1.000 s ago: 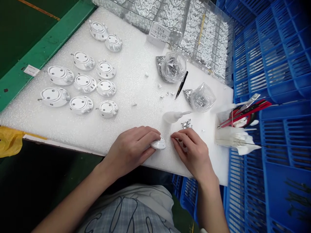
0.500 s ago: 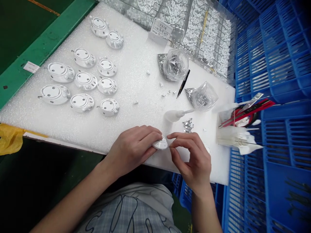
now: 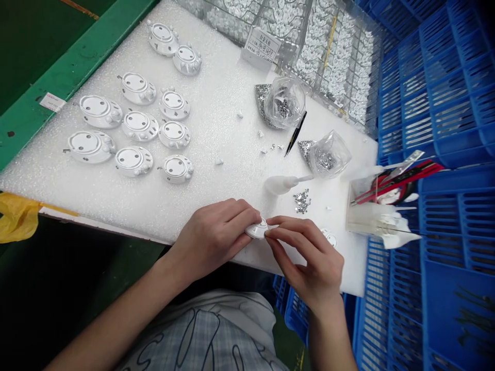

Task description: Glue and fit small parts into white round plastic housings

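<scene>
My left hand [image 3: 212, 238] grips a small white oval plastic part [image 3: 256, 230], which is tilted up and partly hidden by my fingers. My right hand [image 3: 309, 260] pinches at that part's right edge with finger and thumb. Just right of it, a silvery rhinestone pile [image 3: 301, 201] lies on the white foam sheet [image 3: 228, 154], near a white glue bottle [image 3: 280, 184]. Another white part [image 3: 329, 237] sits partly behind my right hand. Several larger white oval parts [image 3: 138, 126] stand in rows at the left. Black tweezers [image 3: 296, 135] lie between two rhinestone bags [image 3: 285, 103].
A clear tray of white pieces [image 3: 309, 36] with a label card [image 3: 263, 46] lines the far foam edge. A clear holder [image 3: 371, 206] contains red-handled tools. Blue crates [image 3: 444, 103] surround the right side; a green board [image 3: 65, 67] runs along the left.
My right hand has come in and closed its fingertips on the part's edge. The view has drifted slightly, shifting the table contents rightward. My left hand stays on the part.
</scene>
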`<action>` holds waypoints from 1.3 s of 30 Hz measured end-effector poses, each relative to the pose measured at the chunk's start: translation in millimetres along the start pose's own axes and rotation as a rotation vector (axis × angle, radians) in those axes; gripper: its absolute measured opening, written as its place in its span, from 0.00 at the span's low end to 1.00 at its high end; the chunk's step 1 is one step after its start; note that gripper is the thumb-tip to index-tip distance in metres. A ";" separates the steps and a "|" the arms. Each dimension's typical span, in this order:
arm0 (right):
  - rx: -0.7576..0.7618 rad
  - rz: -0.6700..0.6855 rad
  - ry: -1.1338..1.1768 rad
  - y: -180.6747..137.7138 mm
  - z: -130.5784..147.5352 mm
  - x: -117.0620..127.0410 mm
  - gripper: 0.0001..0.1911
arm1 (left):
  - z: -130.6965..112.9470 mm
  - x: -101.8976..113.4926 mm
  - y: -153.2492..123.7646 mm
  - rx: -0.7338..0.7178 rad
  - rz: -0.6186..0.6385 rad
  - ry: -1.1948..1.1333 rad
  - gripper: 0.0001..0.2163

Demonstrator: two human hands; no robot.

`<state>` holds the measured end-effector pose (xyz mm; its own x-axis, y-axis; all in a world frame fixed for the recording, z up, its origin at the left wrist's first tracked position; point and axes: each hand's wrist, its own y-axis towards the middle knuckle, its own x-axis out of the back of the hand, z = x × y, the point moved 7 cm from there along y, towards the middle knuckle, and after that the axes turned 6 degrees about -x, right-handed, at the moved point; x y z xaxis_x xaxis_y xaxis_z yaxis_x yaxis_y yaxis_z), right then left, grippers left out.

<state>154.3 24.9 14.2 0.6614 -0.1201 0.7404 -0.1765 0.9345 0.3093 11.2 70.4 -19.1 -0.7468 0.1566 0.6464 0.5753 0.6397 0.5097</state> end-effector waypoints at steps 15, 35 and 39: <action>-0.024 -0.111 0.041 -14.1 -5.3 -1.5 0.23 | -1.8 0.5 0.5 -0.023 -0.003 0.026 0.06; -0.472 0.183 0.451 0.4 -37.8 -15.2 0.04 | -8.2 0.8 1.0 -0.121 -0.001 0.059 0.06; -0.291 0.169 0.328 1.6 -27.3 -10.1 0.09 | -8.8 0.5 1.2 -0.123 -0.008 0.049 0.06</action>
<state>167.2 36.7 -9.0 0.8446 0.1103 0.5239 -0.1206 0.9926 -0.0144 14.4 64.7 -13.2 -0.7362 0.1125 0.6674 0.6079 0.5435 0.5789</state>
